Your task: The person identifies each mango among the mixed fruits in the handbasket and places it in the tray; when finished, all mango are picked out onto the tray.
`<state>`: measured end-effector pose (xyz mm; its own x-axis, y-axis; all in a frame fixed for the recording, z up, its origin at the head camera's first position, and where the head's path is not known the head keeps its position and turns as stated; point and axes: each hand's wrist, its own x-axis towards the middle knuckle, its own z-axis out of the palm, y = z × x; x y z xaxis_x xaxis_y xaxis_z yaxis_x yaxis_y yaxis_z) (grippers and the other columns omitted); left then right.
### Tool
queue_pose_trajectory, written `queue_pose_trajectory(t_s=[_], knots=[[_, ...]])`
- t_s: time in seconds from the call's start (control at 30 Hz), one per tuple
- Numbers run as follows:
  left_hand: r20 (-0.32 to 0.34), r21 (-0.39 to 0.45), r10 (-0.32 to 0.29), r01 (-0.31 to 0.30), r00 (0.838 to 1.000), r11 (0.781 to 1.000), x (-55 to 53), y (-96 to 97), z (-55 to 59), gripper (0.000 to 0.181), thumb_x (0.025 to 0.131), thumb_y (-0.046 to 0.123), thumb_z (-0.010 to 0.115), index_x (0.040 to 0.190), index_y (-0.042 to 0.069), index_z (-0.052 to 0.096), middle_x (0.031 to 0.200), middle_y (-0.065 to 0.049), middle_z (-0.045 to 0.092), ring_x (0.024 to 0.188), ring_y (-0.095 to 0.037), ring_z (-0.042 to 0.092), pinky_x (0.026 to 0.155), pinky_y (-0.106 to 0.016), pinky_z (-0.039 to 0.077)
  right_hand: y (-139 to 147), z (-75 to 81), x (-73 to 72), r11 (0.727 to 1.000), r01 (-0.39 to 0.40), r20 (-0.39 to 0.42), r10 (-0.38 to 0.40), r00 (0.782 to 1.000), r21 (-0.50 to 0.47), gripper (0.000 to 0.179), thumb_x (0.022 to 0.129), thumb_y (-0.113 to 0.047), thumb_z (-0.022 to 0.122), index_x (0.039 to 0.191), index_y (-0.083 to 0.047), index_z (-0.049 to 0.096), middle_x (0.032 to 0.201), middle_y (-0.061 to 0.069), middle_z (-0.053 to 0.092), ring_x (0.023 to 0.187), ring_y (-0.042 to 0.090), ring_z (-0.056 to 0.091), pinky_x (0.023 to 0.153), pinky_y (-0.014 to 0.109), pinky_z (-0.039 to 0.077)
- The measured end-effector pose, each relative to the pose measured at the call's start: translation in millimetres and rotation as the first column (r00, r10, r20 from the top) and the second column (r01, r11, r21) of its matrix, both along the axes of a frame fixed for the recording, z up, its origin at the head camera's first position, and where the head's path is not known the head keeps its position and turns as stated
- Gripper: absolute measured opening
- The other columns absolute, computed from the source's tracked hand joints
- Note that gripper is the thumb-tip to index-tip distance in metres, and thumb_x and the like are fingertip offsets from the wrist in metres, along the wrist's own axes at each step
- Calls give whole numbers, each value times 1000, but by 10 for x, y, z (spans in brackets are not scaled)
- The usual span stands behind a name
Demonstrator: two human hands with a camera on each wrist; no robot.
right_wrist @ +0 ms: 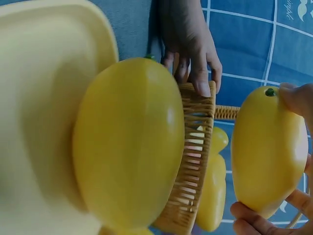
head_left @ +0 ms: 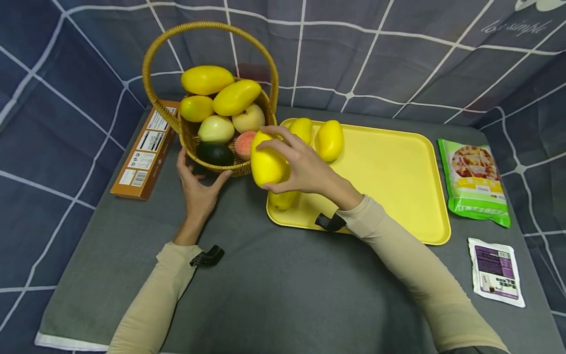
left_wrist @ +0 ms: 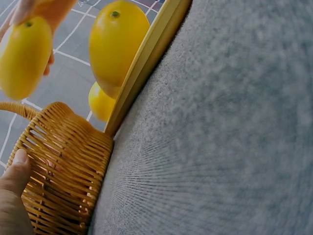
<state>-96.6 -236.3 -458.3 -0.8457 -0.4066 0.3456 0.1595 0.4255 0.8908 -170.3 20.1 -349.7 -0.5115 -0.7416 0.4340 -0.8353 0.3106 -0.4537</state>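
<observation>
My right hand (head_left: 305, 164) grips a yellow mango (head_left: 267, 160) between thumb and fingers, raised between the basket and the tray. In the right wrist view the held mango (right_wrist: 266, 152) shows its green stem end. My left hand (head_left: 199, 191) holds the near side of a wicker basket (head_left: 240, 169), its thumb (left_wrist: 17, 174) against the weave in the left wrist view. In the basket lie several yellow mangoes (head_left: 237, 97), two pale round fruits (head_left: 216, 129), a pink peach (head_left: 245, 145) and a dark green avocado (head_left: 214, 154). More mangoes (head_left: 329, 140) sit on the left part of a yellow tray (head_left: 389, 177).
An orange-brown box (head_left: 143, 152) lies left of the basket, whose tall handle (head_left: 210, 25) arches over the fruit. Right of the tray are a green food packet (head_left: 475, 182) and a white-and-purple pouch (head_left: 496, 272). Checked cloth (head_left: 327, 54) surrounds the grey table (head_left: 274, 290).
</observation>
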Motion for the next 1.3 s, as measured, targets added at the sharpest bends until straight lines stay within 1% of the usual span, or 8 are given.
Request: queue_pose_trajectory(t_s=[0.17, 0.33, 0.53, 0.6, 0.77, 0.83, 1.1, 1.3], knots=[[-15, -3, 0, 0, 1000, 1000, -1, -2, -20, 104, 78, 30, 83, 155, 16, 15, 158, -4, 19, 132, -27, 37, 89, -39, 37, 216, -24, 43, 1000, 18, -10, -18, 1000, 13, 67, 70, -45, 83, 125, -14, 60, 148, 9, 42, 132, 26, 44, 106, 42, 40], [-25, 4, -5, 5, 1000, 1000, -7, -13, -26, 104, 78, 30, 83, 156, 17, 15, 159, -2, 19, 132, -26, 37, 90, -41, 38, 463, -48, 74, 998, 65, -5, -65, 998, 24, 69, 67, -42, 86, 124, -15, 61, 146, 7, 43, 132, 25, 44, 104, 42, 42], [-14, 3, -6, 6, 1000, 1000, -2, -4, -12, 104, 79, 32, 82, 156, 17, 14, 159, -4, 18, 133, -27, 36, 90, -40, 37, 710, -147, 102, 993, 102, -1, -102, 995, 57, 68, 65, -40, 86, 123, -15, 61, 145, 9, 44, 128, 29, 47, 101, 46, 44], [-14, 12, -11, 11, 1000, 1000, 36, 45, 84, 102, 81, 24, 81, 155, 10, 13, 159, -10, 17, 133, -32, 35, 91, -44, 37, 770, -193, 109, 990, 115, 4, -116, 993, 78, 67, 65, -40, 86, 123, -16, 61, 145, 9, 45, 127, 31, 48, 100, 47, 44], [-16, 7, -7, 7, 1000, 1000, 42, 55, 88, 102, 80, 22, 82, 155, 9, 14, 159, -11, 18, 133, -32, 36, 91, -44, 37, 897, -313, 93, 983, 140, 36, -146, 989, 122, 67, 65, -41, 86, 123, -16, 61, 144, 9, 45, 124, 31, 49, 98, 48, 45], [-17, -6, -2, 2, 1000, 1000, 11, 13, -2, 104, 79, 29, 83, 156, 14, 14, 159, -6, 19, 132, -28, 37, 89, -39, 37, 940, -359, 82, 979, 147, 56, -157, 986, 142, 67, 66, -42, 86, 123, -17, 61, 144, 8, 45, 124, 31, 49, 98, 48, 45], [-17, -8, -3, 3, 1000, 1000, 7, 7, -16, 103, 79, 29, 83, 155, 16, 15, 159, -4, 19, 133, -27, 37, 89, -40, 37, 1039, -476, 103, 966, 122, 128, -154, 980, 228, 67, 72, -44, 83, 128, -17, 59, 148, 8, 43, 129, 32, 46, 104, 50, 39], [-15, -13, 4, -4, 1000, 1000, 8, 5, -20, 104, 79, 27, 83, 156, 14, 14, 158, -6, 20, 132, -28, 38, 89, -41, 37, 1029, -532, 137, 963, 84, 159, -128, 979, 255, 68, 75, -46, 82, 132, -17, 58, 150, 10, 42, 129, 35, 46, 103, 53, 39]])
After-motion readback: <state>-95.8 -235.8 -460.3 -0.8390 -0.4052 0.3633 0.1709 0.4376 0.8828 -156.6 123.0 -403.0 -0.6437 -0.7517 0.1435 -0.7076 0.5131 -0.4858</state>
